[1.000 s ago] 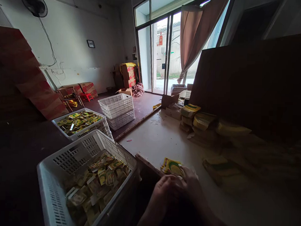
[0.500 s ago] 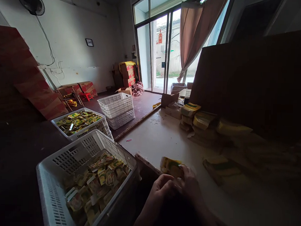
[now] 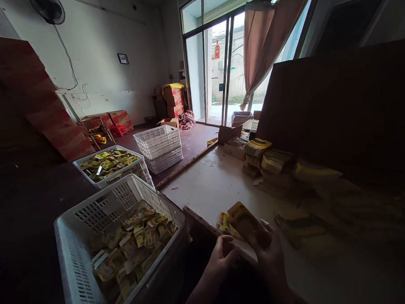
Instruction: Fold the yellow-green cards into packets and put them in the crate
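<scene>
My right hand (image 3: pixel 270 247) is closed around the lower end of a flat yellow-brown packet (image 3: pixel 242 216), tilted up over the pale tabletop (image 3: pixel 204 183). Just left of it, my left hand (image 3: pixel 223 254) has its fingers curled together by the table's near edge; whatever they hold, if anything, is hidden. A yellow-and-green packet (image 3: pixel 224 223) lies on the table behind the raised one and is partly covered by it. Beside my left arm stands a white plastic crate (image 3: pixel 64 249) with many small yellow packets (image 3: pixel 139 236) inside.
A second crate (image 3: pixel 103 184) full of yellow packets stands beyond the near one, with stacked white crates (image 3: pixel 156 139) behind. Bundles of yellow packaging (image 3: pixel 277 161) line the table's right side, by a dark upright panel (image 3: pixel 323 107). A wooden edge strip (image 3: pixel 185 167) borders the table.
My right hand has lifted the yellow-brown packet up and drawn slightly right, away from my left hand. The packet beneath now shows at its left.
</scene>
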{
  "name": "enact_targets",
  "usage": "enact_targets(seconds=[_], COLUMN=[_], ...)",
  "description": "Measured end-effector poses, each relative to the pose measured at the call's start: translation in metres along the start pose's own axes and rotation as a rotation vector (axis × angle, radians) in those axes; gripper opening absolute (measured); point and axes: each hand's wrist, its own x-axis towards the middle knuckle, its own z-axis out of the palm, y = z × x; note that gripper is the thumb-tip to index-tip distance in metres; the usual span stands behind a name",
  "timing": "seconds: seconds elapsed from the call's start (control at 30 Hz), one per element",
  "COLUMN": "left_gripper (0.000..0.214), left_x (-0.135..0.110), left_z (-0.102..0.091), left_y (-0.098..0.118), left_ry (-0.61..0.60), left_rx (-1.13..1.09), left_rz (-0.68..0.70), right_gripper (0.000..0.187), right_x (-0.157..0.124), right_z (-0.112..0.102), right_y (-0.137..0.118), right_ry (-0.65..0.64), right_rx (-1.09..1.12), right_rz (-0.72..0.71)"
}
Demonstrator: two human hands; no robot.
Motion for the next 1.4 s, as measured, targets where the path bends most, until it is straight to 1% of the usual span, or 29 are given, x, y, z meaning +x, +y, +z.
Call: enact_targets(seconds=[0.07,0.1,0.17,0.2,0.23,0.3,0.37,0.4,0.47,0.53,0.57,0.63,0.7,0.77,0.83,0.9,0.97,1.0,1.03,1.07,1.13,1.17,1.2,1.23,1.27,1.33,1.4], left_gripper=[0.077,0.073,0.064,0.061,0.06,0.062,0.058,0.055,0.045,0.04,0.04,0.04,0.042,0.044,0.048,0.055,0.061,0.063,0.062,0.06,0.056,0.053,0.05,0.048,0.047,0.047,0.049], left_x=[0.002,0.002,0.005,0.006,0.008,0.009,0.008,0.006,0.0,-0.005,-0.006,-0.007,-0.005,-0.003,0.0,0.002,0.003,0.003,0.003,0.002,-0.001,-0.003,-0.005,-0.007,-0.008,-0.011,-0.012], left_z=[0.0,0.0,-0.001,-0.002,-0.002,-0.003,-0.004,-0.004,-0.006,-0.008,-0.009,-0.01,-0.013,-0.015,-0.016,-0.017,-0.016,-0.015,-0.014,-0.012,-0.009,-0.008,-0.006,-0.004,-0.003,0.0,0.001], left_y=[-0.002,-0.002,-0.002,-0.002,-0.002,-0.001,0.002,0.005,0.011,0.017,0.019,0.02,0.018,0.014,0.009,0.006,0.007,0.009,0.013,0.017,0.026,0.03,0.034,0.037,0.04,0.046,0.051], left_ry=[0.091,0.113,0.12,0.122,0.137,0.186,0.231,0.239,0.213,0.187,0.181,0.16,0.134,0.127,0.14,0.175,0.214,0.203,0.154,0.071,-0.13,-0.206,-0.248,-0.255,-0.237,-0.158,-0.059], left_rx=[-0.093,-0.149,-0.265,-0.324,-0.377,-0.466,-0.469,-0.413,-0.243,-0.098,-0.057,-0.031,-0.033,-0.053,-0.091,-0.174,-0.268,-0.311,-0.355,-0.407,-0.543,-0.615,-0.681,-0.739,-0.78,-0.839,-0.895], left_rz=[0.086,0.152,0.275,0.313,0.33,0.371,0.45,0.508,0.631,0.728,0.762,0.781,0.778,0.743,0.672,0.586,0.517,0.482,0.446,0.407,0.31,0.264,0.224,0.185,0.152,0.111,0.08], right_gripper=[0.083,0.074,0.058,0.053,0.052,0.055,0.06,0.063,0.067,0.068,0.067,0.066,0.067,0.066,0.065,0.065,0.066,0.066,0.067,0.066,0.064,0.063,0.061,0.06,0.059,0.059,0.059], right_x=[-0.009,-0.013,-0.021,-0.024,-0.028,-0.035,-0.042,-0.045,-0.05,-0.054,-0.055,-0.056,-0.057,-0.057,-0.057,-0.057,-0.057,-0.057,-0.057,-0.057,-0.058,-0.058,-0.059,-0.06,-0.061,-0.064,-0.066], right_z=[0.0,0.0,0.002,0.003,0.006,0.012,0.018,0.021,0.027,0.029,0.03,0.029,0.028,0.026,0.025,0.023,0.021,0.021,0.021,0.022,0.024,0.025,0.027,0.028,0.029,0.031,0.032], right_y=[0.001,0.003,0.008,0.01,0.01,0.007,0.001,-0.001,-0.005,-0.006,-0.005,-0.002,0.001,0.005,0.009,0.014,0.019,0.02,0.021,0.021,0.019,0.018,0.016,0.015,0.015,0.014,0.016], right_ry=[-0.162,-0.266,-0.475,-0.545,-0.581,-0.575,-0.496,-0.452,-0.385,-0.35,-0.343,-0.335,-0.346,-0.356,-0.367,-0.403,-0.427,-0.439,-0.448,-0.453,-0.46,-0.453,-0.431,-0.404,-0.388,-0.383,-0.412], right_rx=[0.027,0.0,-0.063,-0.077,-0.079,-0.085,-0.129,-0.154,-0.174,-0.173,-0.176,-0.186,-0.178,-0.135,-0.085,-0.059,-0.074,-0.088,-0.092,-0.087,-0.058,-0.045,-0.039,-0.041,-0.047,-0.054,-0.036], right_rz=[-0.04,-0.092,-0.213,-0.257,-0.276,-0.24,-0.161,-0.124,-0.068,-0.06,-0.068,-0.093,-0.132,-0.175,-0.209,-0.228,-0.226,-0.227,-0.229,-0.23,-0.25,-0.263,-0.275,-0.284,-0.289,-0.282,-0.28])
